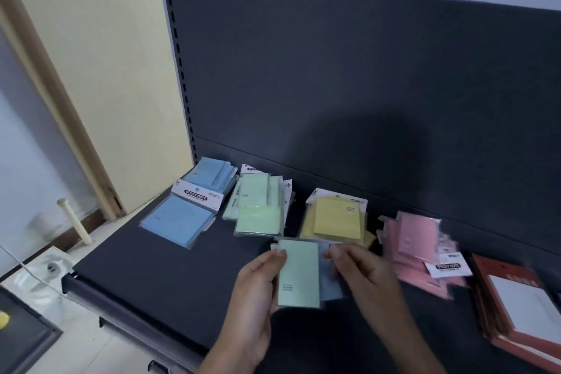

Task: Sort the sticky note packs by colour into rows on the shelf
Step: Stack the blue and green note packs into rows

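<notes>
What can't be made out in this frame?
All head view.
Blue pack: mostly hidden behind green pack and right hand.
Right hand's grip: motion-blurred.
Green pack's print: too small.
Pink pile: blurred, count unclear.
Red pads: blurred, cut off by right edge.

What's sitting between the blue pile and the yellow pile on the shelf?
The green pile lies between the blue pile and the yellow pile. The head view shows it.

Two bare hands and forearms
The left hand [258, 285] and right hand [361, 273] are uncovered through wrists and forearms; the right looks blurred.
</notes>
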`<state>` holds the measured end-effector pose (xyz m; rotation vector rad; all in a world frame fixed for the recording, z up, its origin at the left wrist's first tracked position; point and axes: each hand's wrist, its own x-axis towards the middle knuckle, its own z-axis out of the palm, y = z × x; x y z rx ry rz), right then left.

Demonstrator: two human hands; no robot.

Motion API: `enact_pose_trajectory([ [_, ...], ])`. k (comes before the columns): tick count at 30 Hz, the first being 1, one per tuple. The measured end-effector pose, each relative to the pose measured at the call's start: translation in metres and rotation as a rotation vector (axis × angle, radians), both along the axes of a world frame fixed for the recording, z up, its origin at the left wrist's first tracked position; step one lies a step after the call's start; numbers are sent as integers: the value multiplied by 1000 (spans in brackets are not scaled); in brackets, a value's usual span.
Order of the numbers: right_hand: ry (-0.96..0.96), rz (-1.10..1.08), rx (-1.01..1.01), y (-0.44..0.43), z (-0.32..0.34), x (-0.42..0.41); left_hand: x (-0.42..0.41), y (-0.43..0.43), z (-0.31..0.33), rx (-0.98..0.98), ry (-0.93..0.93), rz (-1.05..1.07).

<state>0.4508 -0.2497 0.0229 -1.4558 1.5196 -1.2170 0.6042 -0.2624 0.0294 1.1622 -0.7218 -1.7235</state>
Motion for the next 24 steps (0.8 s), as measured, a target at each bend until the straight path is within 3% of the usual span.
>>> enact_pose_trajectory([
  [7,-138,-56,76,6,-13,17,3,9,-4,-167,20,81],
  [11,-148,-86,75,2,-9,32,15,1,-4,-188,36,85],
  [14,-264,-121,78,-8,-4,49,31,-13,-2,-183,12,67],
  [24,-339,-301,-159,-85,30,122,131,-76,-4,-156,-183,71],
])
